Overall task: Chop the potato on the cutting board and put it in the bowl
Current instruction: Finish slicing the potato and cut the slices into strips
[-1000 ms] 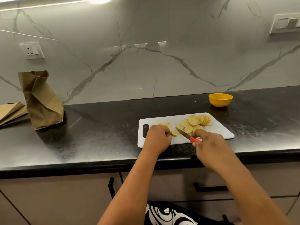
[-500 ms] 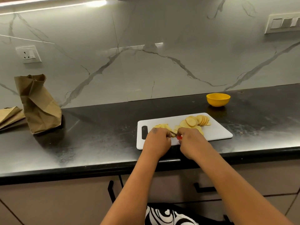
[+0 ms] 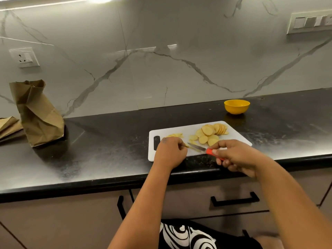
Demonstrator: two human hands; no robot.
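Two hands work at the white board (image 3: 239, 139) on the black counter (image 3: 107, 141). The left hand (image 3: 169, 152) sits curled near the board's front left, fingers pinching a thin potato strip (image 3: 186, 146) against it. The right hand (image 3: 239, 156) grips the red handle of the knife (image 3: 203, 149), fingers wrapped round it. Half a second ago the two hands were pressed close together over the strips; now the right has drawn back to the right and off the board's front edge, so the blade shows bare, its tip near the left fingers. The round slices (image 3: 212, 133) lie heaped at the board's back right, and cut strips (image 3: 175, 135) beyond the left hand. The yellow bowl (image 3: 236, 106) stands behind the board, apart from it. A paper bag (image 3: 37, 114) stands far left.
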